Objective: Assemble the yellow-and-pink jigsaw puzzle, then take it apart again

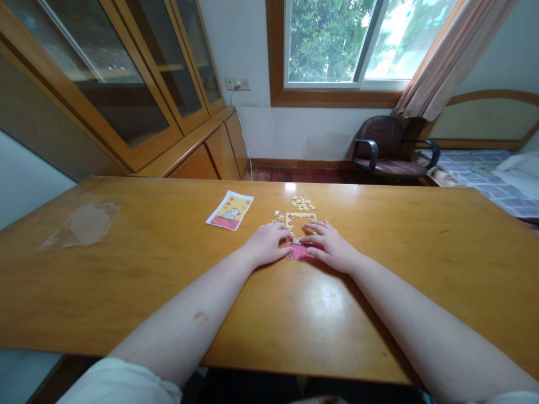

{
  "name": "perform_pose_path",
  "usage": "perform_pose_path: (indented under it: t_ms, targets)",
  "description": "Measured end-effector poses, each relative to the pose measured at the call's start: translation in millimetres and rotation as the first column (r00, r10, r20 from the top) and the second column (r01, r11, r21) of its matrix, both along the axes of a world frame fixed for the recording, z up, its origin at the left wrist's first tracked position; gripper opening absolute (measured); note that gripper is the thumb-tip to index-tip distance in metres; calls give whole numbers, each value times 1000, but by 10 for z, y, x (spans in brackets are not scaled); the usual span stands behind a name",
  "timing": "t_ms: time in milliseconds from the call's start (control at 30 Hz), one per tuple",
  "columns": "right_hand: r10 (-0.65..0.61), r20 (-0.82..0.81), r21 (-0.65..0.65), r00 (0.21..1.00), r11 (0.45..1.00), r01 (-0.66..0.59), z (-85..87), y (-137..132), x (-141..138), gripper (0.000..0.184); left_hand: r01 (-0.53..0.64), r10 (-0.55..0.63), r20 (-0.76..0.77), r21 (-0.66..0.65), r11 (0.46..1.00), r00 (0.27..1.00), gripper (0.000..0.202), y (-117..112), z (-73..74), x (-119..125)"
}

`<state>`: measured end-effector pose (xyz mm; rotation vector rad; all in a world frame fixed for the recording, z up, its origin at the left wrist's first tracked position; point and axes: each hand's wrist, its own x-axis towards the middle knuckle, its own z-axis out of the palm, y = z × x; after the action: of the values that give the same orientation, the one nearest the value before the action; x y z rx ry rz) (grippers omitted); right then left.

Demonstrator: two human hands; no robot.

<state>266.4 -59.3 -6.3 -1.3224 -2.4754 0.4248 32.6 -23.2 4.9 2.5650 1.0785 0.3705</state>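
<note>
1. With fingers loosely curved and thumb parted from them, touching the left edge of the jigsaw puzzle (300, 253) at nine o'clock with the left hand (268, 243); gripping no visible piece.
2. With fingers spread wide, resting on the puzzle from three o'clock with the right hand (334, 246); hiding part of that side.
3. Judged partly done: bordered in yellow at twelve o'clock, filled with pink toward six, bare in the middle.
4. Judged left to fit: loose-piece pile (303, 203) just beyond twelve o'clock, smaller piece cluster (278, 215) between ten and eleven.
5. Lying near ten o'clock: printed picture sheet (231, 211), similarly coloured.
</note>
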Motion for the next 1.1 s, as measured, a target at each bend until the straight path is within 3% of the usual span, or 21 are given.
perform_pose_path:
  t_ms: [633,767,900,1000,1100]
  targets:
    - [11,6,-22,1000,1000,-11,-1,-1,-2,42,-19,19,23,11,1000,1000,18,20,-25,-6]
    - [-51,7,10,999,999,51,-7,3,-8,41,-190,186,58,69,979,981,21,80,-28,-47]
    - [-226,-10,53,974,973,226,-59,36,7,43,-372,369,48,80,925,928,23,154,-29,-100]
    - [-310,-16,53,951,949,311,-97,62,24,41,-414,411,46,97,905,910,23,190,-57,-132]
    - [-314,-6,45,949,948,314,-108,71,29,40,-429,427,42,116,896,903,24,213,-89,-154]
